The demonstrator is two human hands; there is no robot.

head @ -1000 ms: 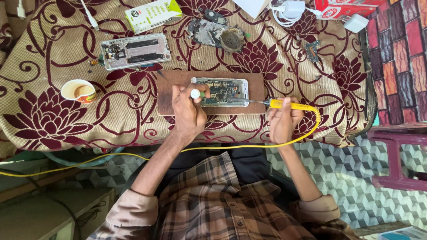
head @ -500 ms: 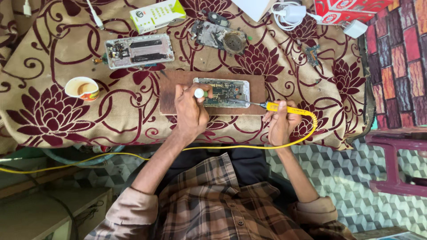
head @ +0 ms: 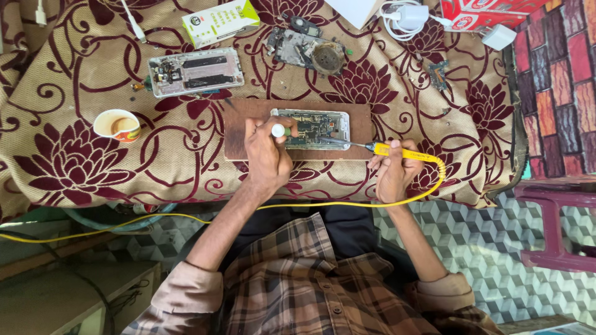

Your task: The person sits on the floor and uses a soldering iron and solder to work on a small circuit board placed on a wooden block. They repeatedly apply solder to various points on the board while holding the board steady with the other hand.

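On the wooden board (head: 248, 139), your left hand (head: 266, 152) grips a white-tipped tool (head: 277, 130) over the fragile, light opened phone (head: 310, 128); your right hand (head: 390, 174) pinches the yellow soldering iron (head: 406, 153) by its handle

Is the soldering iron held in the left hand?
No, the yellow soldering iron is in the right hand, while the left hand holds a small white-tipped item over the opened phone.
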